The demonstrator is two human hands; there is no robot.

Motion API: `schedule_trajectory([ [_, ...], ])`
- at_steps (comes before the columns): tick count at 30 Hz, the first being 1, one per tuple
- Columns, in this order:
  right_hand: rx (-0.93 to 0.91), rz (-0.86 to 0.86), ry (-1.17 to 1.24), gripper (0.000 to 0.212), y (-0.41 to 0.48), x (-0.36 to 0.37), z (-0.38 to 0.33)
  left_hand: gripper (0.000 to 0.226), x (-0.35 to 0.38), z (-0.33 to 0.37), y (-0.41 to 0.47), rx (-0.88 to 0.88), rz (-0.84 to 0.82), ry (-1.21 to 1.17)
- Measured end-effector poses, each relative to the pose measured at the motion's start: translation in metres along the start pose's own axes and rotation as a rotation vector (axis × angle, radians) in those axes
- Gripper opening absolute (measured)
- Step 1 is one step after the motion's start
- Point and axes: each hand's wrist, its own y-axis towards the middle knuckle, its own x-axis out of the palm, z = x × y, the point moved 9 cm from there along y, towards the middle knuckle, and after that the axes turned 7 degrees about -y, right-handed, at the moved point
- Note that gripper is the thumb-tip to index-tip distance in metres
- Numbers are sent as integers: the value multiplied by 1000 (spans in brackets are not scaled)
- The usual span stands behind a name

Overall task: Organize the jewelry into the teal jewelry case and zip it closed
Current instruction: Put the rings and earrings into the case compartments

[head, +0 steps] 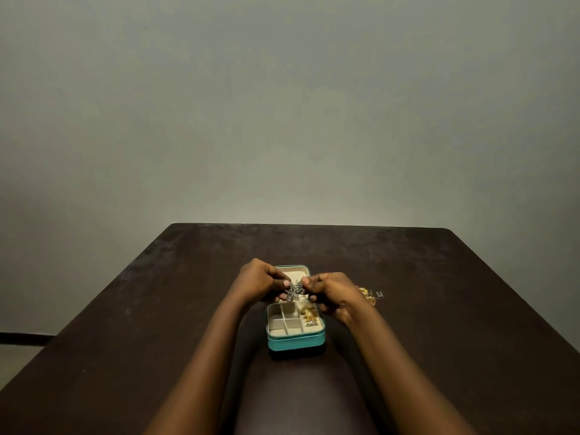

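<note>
The teal jewelry case (296, 342) lies open on the dark table, its cream tray split into several compartments and its lid (293, 271) folded back behind. Gold pieces (309, 312) sit in the right-hand compartments. Above the hinge, my left hand (259, 282) and my right hand (334, 295) both pinch a sparkly silver jewelry piece (293, 291) between them. More loose jewelry (370, 295), gold and silver, lies on the table just right of my right hand, partly hidden by it.
The dark brown table (439, 309) ends at a far edge against a plain grey wall. A dark strip (25, 338) shows on the floor off the table's left side.
</note>
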Motion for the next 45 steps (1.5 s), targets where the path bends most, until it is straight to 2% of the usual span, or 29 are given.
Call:
schedule_trajectory([
  [7,-93,108,-331,24,-2,23,-8,9,-15,-17,1,-98,44,128],
  [13,-97,191,-461,23,3,33,8,9,-16,-28,1,-118,52,278],
  [22,-112,317,-438,26,-6,31,22,7,-19,-43,3,-134,96,373],
  [26,-98,377,-423,29,-7,27,22,13,-17,-46,5,-156,61,395],
  [32,-75,376,-308,28,-4,23,28,18,-15,-48,6,-180,39,436],
  [38,-77,357,-285,26,-5,23,28,6,-16,-46,5,-129,127,399],
  [45,-87,317,-308,24,-10,23,23,8,-14,-44,2,-180,32,331],
])
